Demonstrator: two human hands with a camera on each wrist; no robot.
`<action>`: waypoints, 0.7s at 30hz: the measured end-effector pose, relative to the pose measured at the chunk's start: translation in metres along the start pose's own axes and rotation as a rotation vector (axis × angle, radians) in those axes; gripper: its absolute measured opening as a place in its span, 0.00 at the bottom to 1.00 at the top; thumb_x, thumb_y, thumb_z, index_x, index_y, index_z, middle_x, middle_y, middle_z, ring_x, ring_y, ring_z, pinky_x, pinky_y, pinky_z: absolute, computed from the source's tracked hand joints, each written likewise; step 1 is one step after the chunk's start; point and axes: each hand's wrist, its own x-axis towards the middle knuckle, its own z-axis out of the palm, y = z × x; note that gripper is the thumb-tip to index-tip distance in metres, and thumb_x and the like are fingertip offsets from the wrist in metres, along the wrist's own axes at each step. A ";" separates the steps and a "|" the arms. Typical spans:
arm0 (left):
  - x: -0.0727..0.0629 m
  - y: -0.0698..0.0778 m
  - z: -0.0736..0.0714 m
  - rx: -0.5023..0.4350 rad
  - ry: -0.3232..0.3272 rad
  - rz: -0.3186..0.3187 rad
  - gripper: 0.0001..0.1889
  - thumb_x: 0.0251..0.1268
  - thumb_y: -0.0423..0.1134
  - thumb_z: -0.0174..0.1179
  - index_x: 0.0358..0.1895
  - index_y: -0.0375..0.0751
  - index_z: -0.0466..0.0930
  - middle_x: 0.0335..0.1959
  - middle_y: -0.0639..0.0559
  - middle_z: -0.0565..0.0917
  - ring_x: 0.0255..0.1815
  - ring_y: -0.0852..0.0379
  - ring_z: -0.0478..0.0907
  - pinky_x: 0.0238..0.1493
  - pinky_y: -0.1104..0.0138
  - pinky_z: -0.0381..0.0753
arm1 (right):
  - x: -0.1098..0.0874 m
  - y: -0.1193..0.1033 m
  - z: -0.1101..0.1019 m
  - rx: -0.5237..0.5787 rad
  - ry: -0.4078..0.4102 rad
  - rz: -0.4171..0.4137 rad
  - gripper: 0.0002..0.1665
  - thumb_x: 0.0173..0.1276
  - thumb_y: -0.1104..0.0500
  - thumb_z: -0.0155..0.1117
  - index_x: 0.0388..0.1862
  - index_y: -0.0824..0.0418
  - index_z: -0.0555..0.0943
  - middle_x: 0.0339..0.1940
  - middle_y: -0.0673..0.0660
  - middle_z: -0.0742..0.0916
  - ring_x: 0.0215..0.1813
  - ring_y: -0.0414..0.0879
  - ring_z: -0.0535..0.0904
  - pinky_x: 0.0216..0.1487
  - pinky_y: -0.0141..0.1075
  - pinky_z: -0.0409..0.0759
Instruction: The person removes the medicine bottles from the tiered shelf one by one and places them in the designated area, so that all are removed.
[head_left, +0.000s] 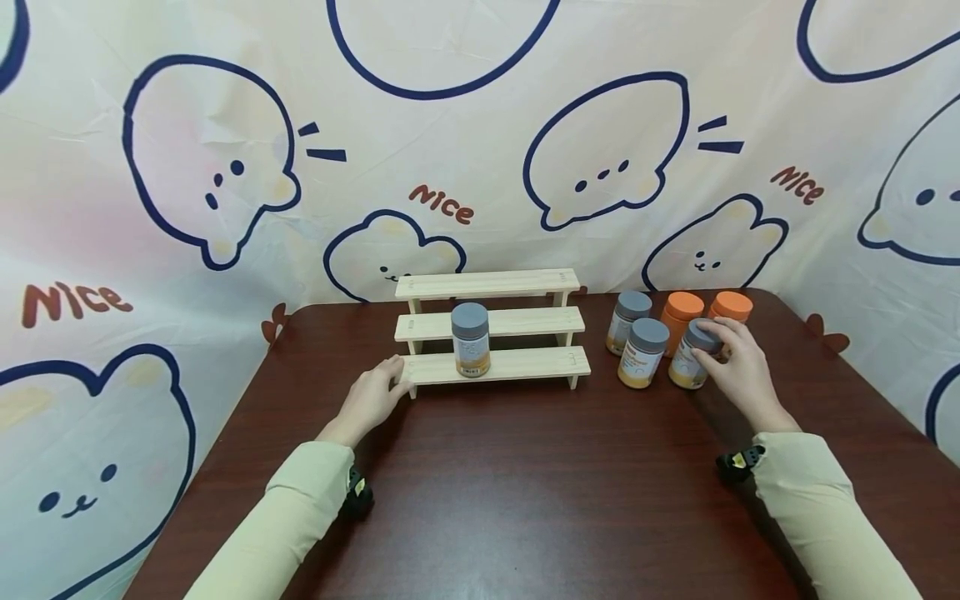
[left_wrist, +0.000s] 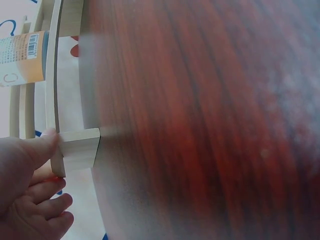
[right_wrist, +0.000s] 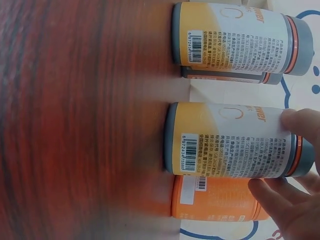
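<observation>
A three-tier wooden shelf (head_left: 525, 365) stands at the back middle, one grey-lidded bottle (head_left: 471, 350) upright on its bottom tier. With thumb and fingers my left hand (head_left: 372, 398) pinches the left end of that tier; the left wrist view shows the thumb (left_wrist: 45, 145) over the board's edge. Over on the right, my right hand (head_left: 738, 367) grips a grey-lidded pill bottle (head_left: 687, 358) near its lid. Seen from the right wrist, this bottle (right_wrist: 230, 140) has a white and yellow label with a barcode; thumb and fingers lie on either side of it.
Two more grey-lidded bottles (head_left: 642, 354) stand left of the gripped one, and two orange bottles (head_left: 681, 312) stand behind it. A printed cloth (head_left: 480, 150) hangs behind the dark wooden table (head_left: 510, 483).
</observation>
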 end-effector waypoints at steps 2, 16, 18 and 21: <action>0.000 0.000 0.000 0.001 -0.001 -0.001 0.12 0.64 0.37 0.57 0.25 0.38 0.67 0.63 0.34 0.66 0.64 0.38 0.61 0.57 0.49 0.65 | 0.000 0.000 0.000 -0.001 0.001 0.000 0.23 0.60 0.68 0.64 0.55 0.69 0.74 0.58 0.69 0.70 0.52 0.65 0.69 0.43 0.58 0.72; -0.002 0.001 0.000 0.012 -0.016 -0.009 0.24 0.65 0.37 0.57 0.62 0.29 0.67 0.64 0.34 0.65 0.65 0.39 0.60 0.60 0.48 0.62 | 0.004 -0.011 -0.010 0.016 0.015 0.041 0.25 0.61 0.64 0.64 0.57 0.68 0.73 0.63 0.70 0.67 0.61 0.67 0.62 0.52 0.63 0.64; -0.002 0.001 -0.001 0.015 -0.012 -0.007 0.25 0.64 0.37 0.57 0.62 0.29 0.67 0.64 0.35 0.65 0.64 0.39 0.60 0.60 0.48 0.62 | 0.007 -0.015 -0.013 0.024 0.021 0.034 0.25 0.62 0.64 0.64 0.58 0.68 0.73 0.63 0.69 0.67 0.62 0.67 0.61 0.54 0.63 0.62; -0.002 0.001 -0.001 0.019 -0.012 -0.002 0.24 0.64 0.37 0.57 0.61 0.29 0.68 0.63 0.35 0.65 0.64 0.38 0.60 0.60 0.48 0.62 | 0.012 -0.022 -0.016 0.026 0.042 0.010 0.25 0.60 0.64 0.65 0.57 0.68 0.74 0.62 0.69 0.68 0.63 0.66 0.61 0.54 0.62 0.62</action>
